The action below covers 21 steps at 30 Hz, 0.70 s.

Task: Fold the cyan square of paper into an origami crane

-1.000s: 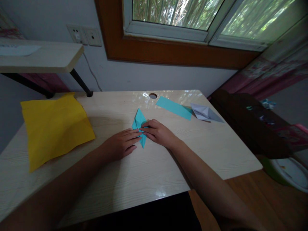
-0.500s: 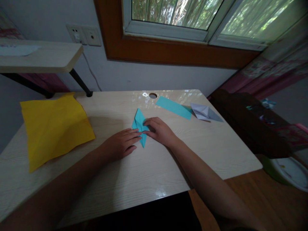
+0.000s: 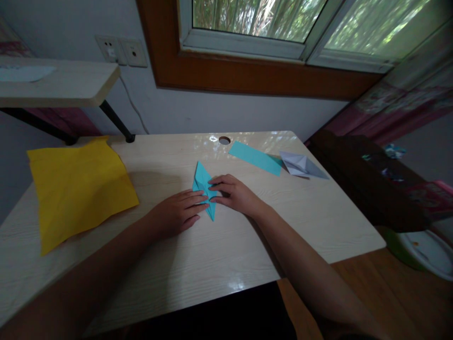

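A piece of folded turquoise paper point(image 3: 202, 177) lies on the desk in front of me, shaped like a narrow diamond with pointed ends and crease lines. My left hand point(image 3: 180, 210) lies palm down at its left side, fingers stretched out and fingertips resting over the paper's lower middle. From the right, my right hand point(image 3: 235, 194) reaches onto the paper's right edge. Its fingers are bent slightly and apart from the thumb, with the tips touching the paper. The fingertips cover part of the paper's middle.
Yellow paper point(image 3: 81, 193) lies at the left of the desk point(image 3: 219, 255). Toward the back right are a turquoise strip point(image 3: 255, 158) and a folded white paper piece point(image 3: 299, 164). A raised shelf point(image 3: 60, 85) stands at the back left, and a round hole point(image 3: 224, 140) pierces the desk's far edge.
The folded turquoise paper has turned slightly, its top point shifting left and its bottom point right. My right thumb and fingers have shifted a little on its edge. The left hand has barely moved.
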{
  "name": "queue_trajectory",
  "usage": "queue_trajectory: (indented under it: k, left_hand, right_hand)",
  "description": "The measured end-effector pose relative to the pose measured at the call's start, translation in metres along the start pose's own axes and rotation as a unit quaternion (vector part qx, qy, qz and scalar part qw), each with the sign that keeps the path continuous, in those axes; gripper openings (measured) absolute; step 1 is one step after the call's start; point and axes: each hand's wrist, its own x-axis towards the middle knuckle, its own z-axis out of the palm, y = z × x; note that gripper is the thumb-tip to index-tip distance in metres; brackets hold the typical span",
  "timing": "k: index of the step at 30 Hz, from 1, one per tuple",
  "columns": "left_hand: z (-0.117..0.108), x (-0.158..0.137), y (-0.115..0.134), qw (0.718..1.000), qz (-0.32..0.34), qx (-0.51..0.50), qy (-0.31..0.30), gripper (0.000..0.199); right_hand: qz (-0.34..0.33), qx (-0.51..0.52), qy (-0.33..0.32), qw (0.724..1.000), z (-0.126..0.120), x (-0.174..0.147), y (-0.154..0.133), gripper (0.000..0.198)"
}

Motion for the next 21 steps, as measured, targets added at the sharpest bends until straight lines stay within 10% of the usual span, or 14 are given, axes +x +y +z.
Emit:
queue_trajectory:
  k: [21]
  left_hand:
    - [-0.010, 0.002, 0.003, 0.999, 0.018, -0.016, -0.021, 0.047]
  right_hand:
    - [0.010, 0.000, -0.057, 0.998, -0.005, -0.003, -0.002, 0.052]
